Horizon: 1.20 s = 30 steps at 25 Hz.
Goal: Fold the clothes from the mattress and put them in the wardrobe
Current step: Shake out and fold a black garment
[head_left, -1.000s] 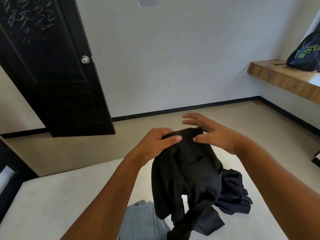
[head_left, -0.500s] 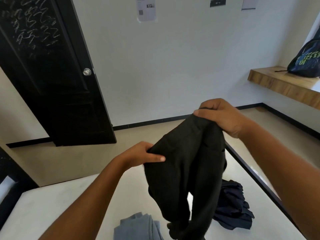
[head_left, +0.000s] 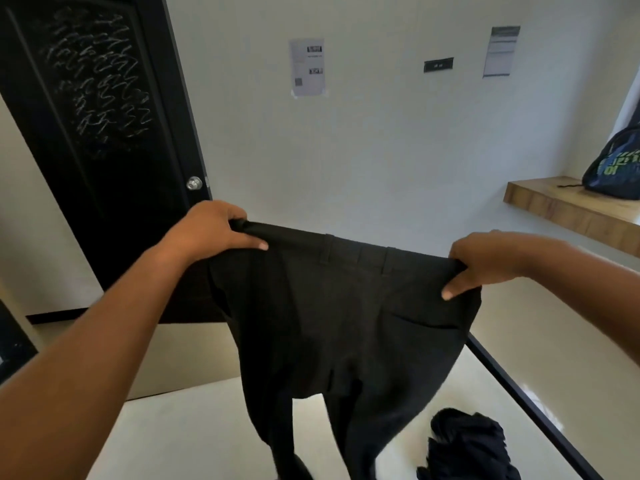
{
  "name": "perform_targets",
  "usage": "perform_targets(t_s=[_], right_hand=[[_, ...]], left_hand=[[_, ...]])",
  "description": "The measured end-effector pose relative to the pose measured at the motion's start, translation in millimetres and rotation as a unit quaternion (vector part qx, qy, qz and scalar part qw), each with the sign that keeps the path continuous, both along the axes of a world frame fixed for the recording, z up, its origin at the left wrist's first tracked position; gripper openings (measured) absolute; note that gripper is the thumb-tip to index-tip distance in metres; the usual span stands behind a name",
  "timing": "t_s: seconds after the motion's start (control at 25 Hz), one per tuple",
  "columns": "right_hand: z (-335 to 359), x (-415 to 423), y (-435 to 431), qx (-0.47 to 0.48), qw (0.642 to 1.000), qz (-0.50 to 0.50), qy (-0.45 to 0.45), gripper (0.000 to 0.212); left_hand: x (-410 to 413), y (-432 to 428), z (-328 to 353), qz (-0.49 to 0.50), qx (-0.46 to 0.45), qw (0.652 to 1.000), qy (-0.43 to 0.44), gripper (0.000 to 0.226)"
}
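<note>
Black trousers (head_left: 343,320) hang spread out in the air above the white mattress (head_left: 194,424), waistband on top, legs dangling down. My left hand (head_left: 211,230) grips the left end of the waistband. At the right end, my right hand (head_left: 485,261) pinches the waistband with the thumb in front. A crumpled dark garment (head_left: 464,445) lies on the mattress at the lower right.
A black door (head_left: 97,133) with a round knob stands open at the left. A wooden shelf (head_left: 568,209) on the right wall carries a dark backpack (head_left: 616,168). Papers are stuck on the white wall. The mattress has a dark edge (head_left: 526,403) on its right side, with floor beyond.
My hands have moved apart and upward, pulling the bunched trousers open by the waistband. The view has tilted up, so the folded grey garment is out of sight.
</note>
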State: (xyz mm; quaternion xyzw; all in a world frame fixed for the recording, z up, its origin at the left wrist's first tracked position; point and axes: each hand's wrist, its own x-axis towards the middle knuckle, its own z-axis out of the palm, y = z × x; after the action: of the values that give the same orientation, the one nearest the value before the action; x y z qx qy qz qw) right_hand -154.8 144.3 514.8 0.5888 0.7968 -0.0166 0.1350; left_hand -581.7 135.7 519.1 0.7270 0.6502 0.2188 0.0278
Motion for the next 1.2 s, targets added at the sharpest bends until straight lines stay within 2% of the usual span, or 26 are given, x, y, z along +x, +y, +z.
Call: perform_targets(t_s=[0.08, 0.16, 0.2, 0.24, 0.32, 0.4, 0.44, 0.48, 0.52, 0.6, 0.68, 0.72, 0.76, 0.8, 0.84, 0.88, 0.96, 1.04, 1.12, 1.2], right_hand=[[11, 1, 8, 0.091, 0.996, -0.005, 0.002, 0.064], [30, 8, 15, 0.170, 0.979, -0.019, 0.115, 0.073], [40, 11, 17, 0.173, 0.971, -0.032, 0.161, 0.068], [49, 13, 16, 0.152, 0.972, -0.044, 0.172, 0.061], [60, 13, 11, 0.084, 0.986, -0.073, 0.121, 0.050], [63, 17, 10, 0.034, 0.991, -0.086, 0.101, 0.047], [63, 20, 12, 0.024, 0.986, -0.080, 0.146, 0.045], [62, 26, 16, 0.023, 0.970, -0.067, 0.234, 0.041], [60, 29, 19, 0.026, 0.938, -0.051, 0.343, 0.035], [54, 27, 25, 0.042, 0.840, -0.014, 0.541, 0.019], [47, 20, 30, 0.044, 0.751, -0.013, 0.658, 0.015], [44, 18, 32, 0.037, 0.733, -0.019, 0.679, 0.012], [43, 18, 33, 0.033, 0.735, -0.020, 0.677, 0.011], [42, 20, 33, 0.030, 0.752, -0.019, 0.658, 0.017], [41, 23, 34, 0.031, 0.781, -0.017, 0.623, 0.026], [42, 28, 34, 0.042, 0.816, -0.015, 0.576, 0.033], [45, 32, 30, 0.062, 0.873, -0.015, 0.484, 0.037], [47, 35, 24, 0.057, 0.912, -0.020, 0.406, 0.041], [47, 35, 17, 0.033, 0.941, -0.042, 0.333, 0.045], [45, 36, 17, 0.013, 0.956, -0.072, 0.285, 0.048]], left_hand=[[-9, 1, 17, 0.018, 0.005, 0.999, 0.034, 0.067], [-18, 2, 23, 0.031, 0.026, 0.999, 0.032, 0.065], [-22, 2, 25, 0.029, 0.039, 0.999, 0.003, 0.061], [-25, 3, 25, 0.021, 0.046, 0.998, -0.038, 0.055], [-25, 3, 26, -0.008, 0.022, 0.987, -0.161, 0.045], [-21, 0, 28, -0.059, -0.032, 0.947, -0.316, 0.042], [-21, -2, 29, -0.081, -0.044, 0.925, -0.368, 0.039], [-22, -4, 32, -0.098, -0.052, 0.914, -0.391, 0.033], [-24, -3, 34, -0.110, -0.063, 0.913, -0.388, 0.029], [-26, 0, 37, -0.117, -0.117, 0.924, -0.345, 0.029], [-21, 4, 37, -0.123, -0.130, 0.926, -0.332, 0.025], [-19, 7, 34, -0.128, -0.113, 0.919, -0.355, 0.020], [-16, 11, 32, -0.136, -0.095, 0.904, -0.393, 0.015], [-11, 13, 30, -0.142, -0.086, 0.884, -0.436, 0.012], [-7, 14, 30, -0.142, -0.084, 0.869, -0.466, 0.007], [-5, 15, 31, -0.135, -0.087, 0.871, -0.465, 0.005], [-4, 15, 38, -0.100, -0.088, 0.915, -0.380, 0.023], [-5, 13, 45, -0.076, -0.080, 0.952, -0.285, 0.046], [-7, 11, 50, -0.068, -0.072, 0.966, -0.238, 0.071], [-7, 11, 52, -0.058, -0.064, 0.978, -0.191, 0.092]])
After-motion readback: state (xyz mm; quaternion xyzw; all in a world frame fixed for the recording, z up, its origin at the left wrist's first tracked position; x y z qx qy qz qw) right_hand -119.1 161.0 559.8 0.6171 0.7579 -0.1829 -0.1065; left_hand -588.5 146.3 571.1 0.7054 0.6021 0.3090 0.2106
